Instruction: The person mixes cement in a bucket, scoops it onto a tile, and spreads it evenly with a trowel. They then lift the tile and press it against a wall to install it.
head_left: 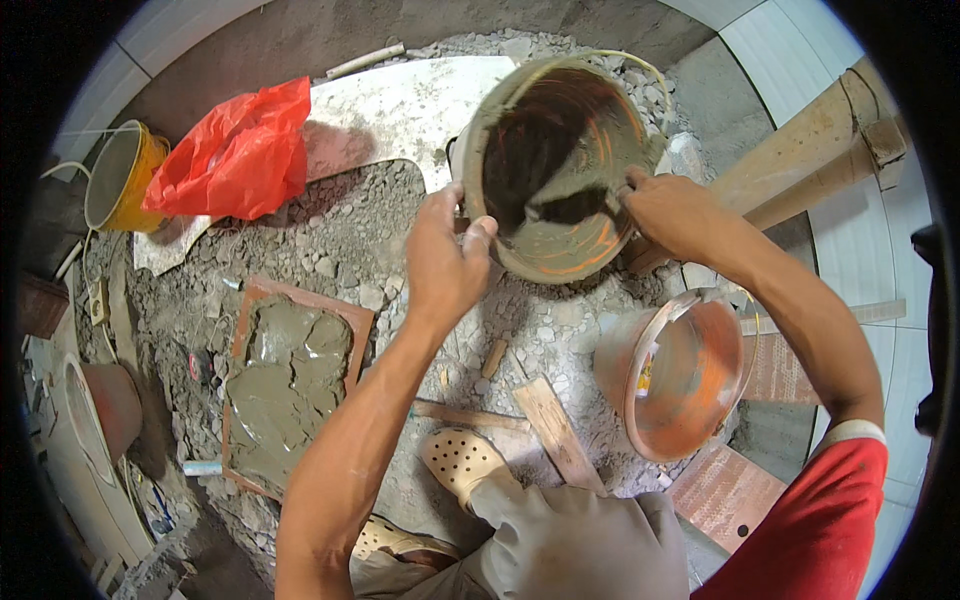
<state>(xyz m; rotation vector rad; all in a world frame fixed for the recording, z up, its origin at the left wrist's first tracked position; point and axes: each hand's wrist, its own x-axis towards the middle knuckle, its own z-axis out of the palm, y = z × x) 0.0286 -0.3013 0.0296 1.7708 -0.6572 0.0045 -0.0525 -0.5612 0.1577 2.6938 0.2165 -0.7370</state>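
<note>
A mortar-smeared bucket point(560, 265) is tilted with its mouth toward me, grey and orange streaks lining its inside. My left hand point(450, 250) grips its left rim, thumb on the near edge. At the right rim, my right hand point(680, 212) is closed around what looks like a trowel point(575, 206); its dark flat blade shows inside the bucket, while its handle is hidden by the fingers. Left of my left forearm lies a reddish-brown tile point(362, 318), spread with thick wet grey mortar point(285, 385).
An orange bucket point(690, 380) stands at right, near wooden beams point(800, 160). At far left are a yellow bucket point(115, 180), a red plastic bag point(245, 150) and another bucket point(105, 405). Rubble, a whitish board point(410, 100) and a wood offcut point(555, 430) cover the ground.
</note>
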